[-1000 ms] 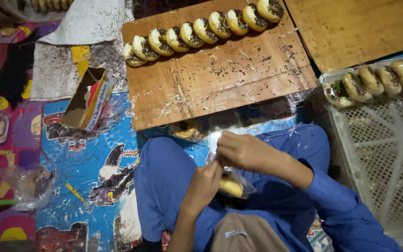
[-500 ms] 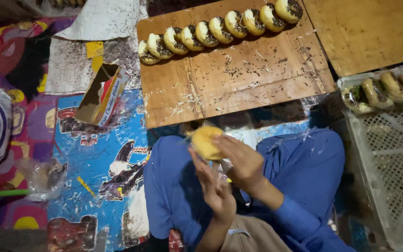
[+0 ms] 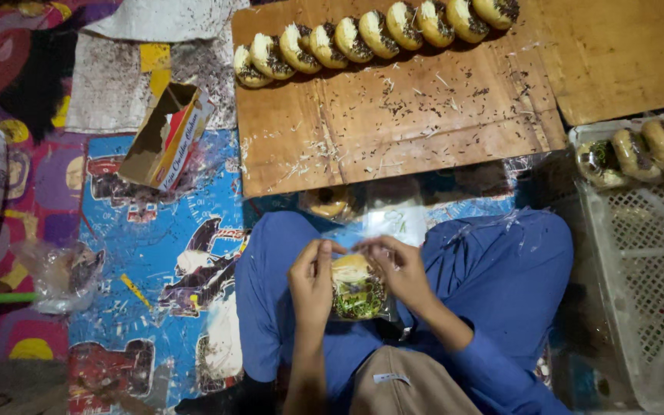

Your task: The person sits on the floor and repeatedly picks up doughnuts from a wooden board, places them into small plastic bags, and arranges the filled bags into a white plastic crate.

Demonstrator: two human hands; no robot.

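Both hands hold one filled bun in a clear plastic bag over my lap, which is covered by blue trousers. My left hand grips the bag's left side and my right hand pinches its upper right edge. A row of several filled buns lies along the far edge of a wooden board strewn with sprinkles and shreds. More clear bags and one bun lie just under the board's near edge.
A white plastic crate at the right holds several bagged buns along its top. An open cardboard box lies left of the board on a colourful printed mat. A crumpled plastic bag sits at the left. A second wooden board is at upper right.
The bun, held bare and raised between my hands half a second ago, now sits inside the clear bag, lower over my lap, with both hands on the bag's edges.
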